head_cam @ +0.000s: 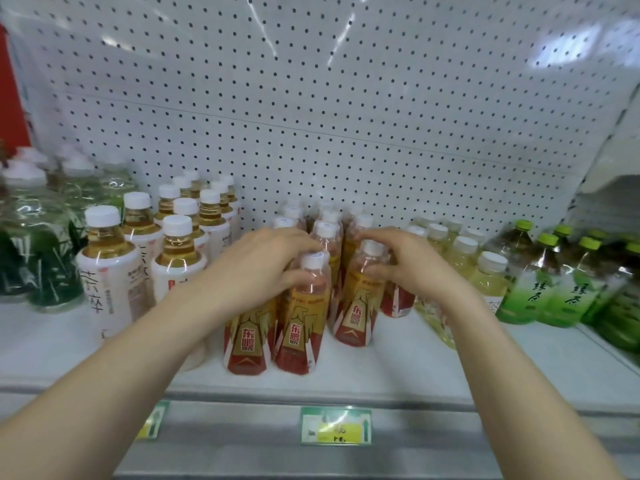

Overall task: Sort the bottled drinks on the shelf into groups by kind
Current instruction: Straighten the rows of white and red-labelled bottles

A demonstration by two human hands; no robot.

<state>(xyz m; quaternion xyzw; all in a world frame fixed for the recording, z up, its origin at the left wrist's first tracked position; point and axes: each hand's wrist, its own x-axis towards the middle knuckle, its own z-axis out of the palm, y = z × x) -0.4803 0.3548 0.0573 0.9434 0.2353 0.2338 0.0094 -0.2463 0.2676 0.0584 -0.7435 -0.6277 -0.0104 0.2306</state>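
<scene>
On the white shelf (398,358), both hands grip red-gold "东鹏" bottles (298,327).

A shop: a white pegboard-backed shelf (398,368) holds rows of bottled drinks (298,320), with price tags (335,426) along its front edge.

White shelf (398,362) with a pegboard back (311,98). Standing on it, left to right: clear bottles with dark green labels (38,258); white-labelled tea bottles (110,268); red-and-gold labelled bottles (301,317) at the centre; pale yellow bottles (460,258); green-capped green tea bottles (540,282). Two price tags (336,426) sit on the shelf's front edge.
</scene>
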